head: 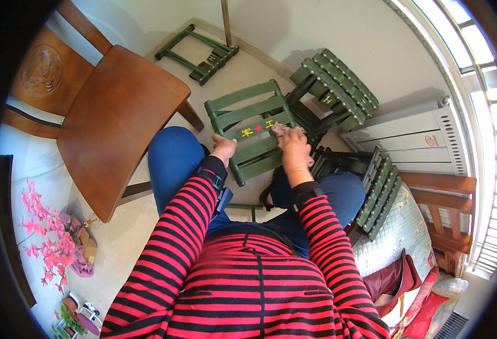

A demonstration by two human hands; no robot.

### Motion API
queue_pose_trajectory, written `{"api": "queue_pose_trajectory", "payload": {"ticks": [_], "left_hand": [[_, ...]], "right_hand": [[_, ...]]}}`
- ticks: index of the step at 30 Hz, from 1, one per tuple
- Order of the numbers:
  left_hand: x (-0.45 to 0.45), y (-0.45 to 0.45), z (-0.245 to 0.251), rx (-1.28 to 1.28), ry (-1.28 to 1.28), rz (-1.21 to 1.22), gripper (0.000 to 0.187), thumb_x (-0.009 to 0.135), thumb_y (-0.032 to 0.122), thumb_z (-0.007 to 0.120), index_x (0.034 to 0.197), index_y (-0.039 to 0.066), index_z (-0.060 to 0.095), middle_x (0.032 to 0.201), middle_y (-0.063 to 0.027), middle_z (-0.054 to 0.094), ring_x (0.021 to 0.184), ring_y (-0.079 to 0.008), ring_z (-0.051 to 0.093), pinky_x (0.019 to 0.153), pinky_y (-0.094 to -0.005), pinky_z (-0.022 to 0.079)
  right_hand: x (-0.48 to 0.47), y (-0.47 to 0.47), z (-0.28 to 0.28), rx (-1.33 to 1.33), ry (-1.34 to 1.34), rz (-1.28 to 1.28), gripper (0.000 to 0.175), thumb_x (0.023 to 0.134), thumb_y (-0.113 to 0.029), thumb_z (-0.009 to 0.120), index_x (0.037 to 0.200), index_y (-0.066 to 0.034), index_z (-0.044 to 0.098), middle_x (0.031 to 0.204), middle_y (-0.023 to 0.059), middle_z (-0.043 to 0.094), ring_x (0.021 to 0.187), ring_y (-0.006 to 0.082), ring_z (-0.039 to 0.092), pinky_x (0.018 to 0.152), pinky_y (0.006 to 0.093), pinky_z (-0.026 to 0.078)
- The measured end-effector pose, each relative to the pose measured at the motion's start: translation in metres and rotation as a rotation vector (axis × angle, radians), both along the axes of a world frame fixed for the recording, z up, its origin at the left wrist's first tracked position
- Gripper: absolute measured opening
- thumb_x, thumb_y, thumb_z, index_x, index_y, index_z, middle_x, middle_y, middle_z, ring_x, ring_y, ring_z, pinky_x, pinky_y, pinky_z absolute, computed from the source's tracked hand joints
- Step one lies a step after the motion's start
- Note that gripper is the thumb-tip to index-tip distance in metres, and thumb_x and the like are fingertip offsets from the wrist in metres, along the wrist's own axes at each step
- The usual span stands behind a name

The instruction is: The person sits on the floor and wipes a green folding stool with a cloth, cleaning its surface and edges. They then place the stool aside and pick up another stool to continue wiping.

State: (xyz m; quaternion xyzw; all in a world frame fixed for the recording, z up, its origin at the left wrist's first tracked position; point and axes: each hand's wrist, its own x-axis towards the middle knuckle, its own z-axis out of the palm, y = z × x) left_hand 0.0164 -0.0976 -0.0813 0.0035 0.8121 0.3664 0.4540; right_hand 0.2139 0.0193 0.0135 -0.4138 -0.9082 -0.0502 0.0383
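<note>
In front of my knees stands a green folding stool [248, 109], its seat made of flat green straps. One strap bears yellow characters and a red star. My left hand [224, 147] grips the stool's left edge, with the thumb over the top. At the right edge, my right hand [296, 150] holds a crumpled pinkish cloth [280, 131] against the seat. The cloth covers part of the lettered strap. The fingers of my right hand are partly hidden behind the hand itself.
A wooden chair [121, 97] stands close on the left. A folded green stool [202, 70] lies by the wall. More folded stools [337, 87] lean near the white radiator [405, 140], and others [377, 197] rest beside my right knee. Pink flowers [45, 224] are at far left.
</note>
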Motion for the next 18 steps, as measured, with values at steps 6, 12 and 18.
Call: {"api": "queue_pose_trajectory", "payload": {"ticks": [6,12,18], "left_hand": [[-0.001,0.001,0.009,0.056,-0.037,0.032,0.069,0.089,0.024,0.067,0.134,0.002,0.020,0.134,-0.0304,0.046,0.125,-0.0388,0.049,0.104,-0.0445,0.041],[-0.003,0.001,0.004,0.084,-0.013,0.037,0.066,0.089,0.022,0.066,0.132,0.002,0.021,0.134,-0.0306,0.047,0.125,-0.0392,0.050,0.104,-0.0446,0.041],[0.000,0.001,0.010,0.000,0.004,0.001,0.066,0.089,0.025,0.066,0.132,0.002,0.021,0.136,-0.0311,0.044,0.128,-0.0405,0.047,0.105,-0.0454,0.040]], "right_hand": [[-0.037,-0.117,-0.001,-0.304,0.136,0.450,0.034,0.082,-0.022,0.064,0.115,-0.0116,0.064,0.123,0.0088,0.056,0.112,0.0331,0.055,0.077,0.0447,0.053],[-0.009,-0.071,0.010,-0.571,0.312,0.335,0.040,0.080,-0.009,0.063,0.119,-0.0160,0.067,0.118,0.0123,0.064,0.105,0.0350,0.059,0.089,0.0427,0.051],[0.044,-0.004,0.015,-0.313,0.319,-0.156,0.025,0.080,-0.005,0.060,0.104,-0.0066,0.067,0.111,0.0151,0.062,0.101,0.0378,0.060,0.082,0.0450,0.052]]}}
